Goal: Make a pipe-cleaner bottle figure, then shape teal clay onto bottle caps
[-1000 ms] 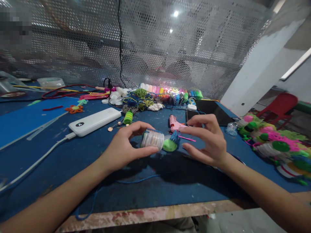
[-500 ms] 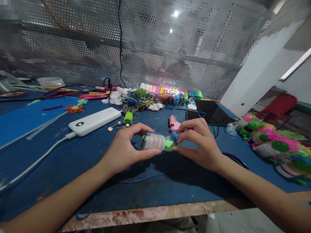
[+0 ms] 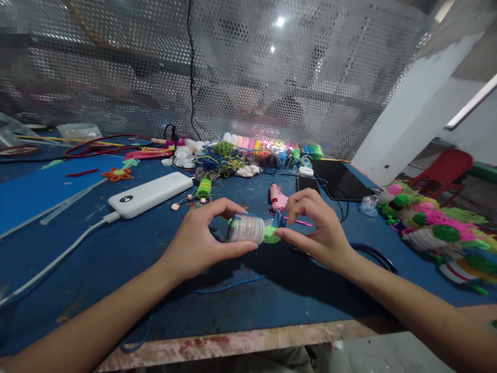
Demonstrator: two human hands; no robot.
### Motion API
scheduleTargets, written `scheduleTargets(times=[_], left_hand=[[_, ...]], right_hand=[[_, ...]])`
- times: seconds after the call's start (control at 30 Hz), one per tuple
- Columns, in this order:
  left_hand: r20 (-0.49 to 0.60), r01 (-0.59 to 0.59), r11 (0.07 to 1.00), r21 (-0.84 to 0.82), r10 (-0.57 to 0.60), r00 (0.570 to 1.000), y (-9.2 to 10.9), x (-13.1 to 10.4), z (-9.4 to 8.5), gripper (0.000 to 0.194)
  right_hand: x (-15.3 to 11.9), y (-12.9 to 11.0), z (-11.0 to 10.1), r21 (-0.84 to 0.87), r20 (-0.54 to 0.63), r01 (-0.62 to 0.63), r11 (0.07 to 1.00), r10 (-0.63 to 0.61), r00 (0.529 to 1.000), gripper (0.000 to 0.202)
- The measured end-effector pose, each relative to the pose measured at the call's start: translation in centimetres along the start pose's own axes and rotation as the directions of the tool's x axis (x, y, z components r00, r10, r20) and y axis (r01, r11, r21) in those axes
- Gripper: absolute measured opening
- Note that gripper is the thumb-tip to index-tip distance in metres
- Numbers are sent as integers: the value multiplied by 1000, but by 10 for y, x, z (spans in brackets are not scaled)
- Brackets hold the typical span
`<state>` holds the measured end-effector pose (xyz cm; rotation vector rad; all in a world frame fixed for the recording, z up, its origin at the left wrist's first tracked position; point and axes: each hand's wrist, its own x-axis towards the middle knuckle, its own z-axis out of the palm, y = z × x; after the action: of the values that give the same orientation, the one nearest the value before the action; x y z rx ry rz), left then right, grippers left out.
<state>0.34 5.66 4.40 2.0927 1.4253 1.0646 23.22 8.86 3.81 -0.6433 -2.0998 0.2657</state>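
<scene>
The clear ribbed cylinder [image 3: 247,230] lies between the two hands, its long axis running roughly left to right, so one end faces each palm. The left hand [image 3: 196,235] is the nearer, grasping it with the thumb along the near side and fingers behind. At its right end, a green disc [image 3: 271,233] with a blue yarn tuft [image 3: 278,218] sits just beside or against it; whether they join is unclear. The right hand [image 3: 320,225] is half curled, its thumb tip at the disc's edge and its fingers by the tuft; I cannot tell whether it pinches anything. The left palm hides the cylinder's far left end, the right fingers partly cover a pink glue gun [image 3: 277,197] on the desk [image 3: 295,305], and both forearms run out of frame.
</scene>
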Motion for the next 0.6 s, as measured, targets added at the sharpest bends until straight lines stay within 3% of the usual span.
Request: scheduleTargets(times=[0.33,0.43,0.53,0.6], left_hand=[[5,11,1000,-9,-11,1000,-1,-1,-1,40],[15,26,998,-55,-25,1000,-1,0,1,39],[21,148,956,-253,-148,989,-2,4,4,43],[43,284,826,-486,-302,952,-3,6,7,44]], right_hand=[[1,1,1,52,0,-34,998,34,999,19],[1,3,2,124,-42,-89,988,95,995,15],[1,9,4,247,-92,-209,946,238,967,13],[1,14,6,299,-59,-293,908,324,944,14]])
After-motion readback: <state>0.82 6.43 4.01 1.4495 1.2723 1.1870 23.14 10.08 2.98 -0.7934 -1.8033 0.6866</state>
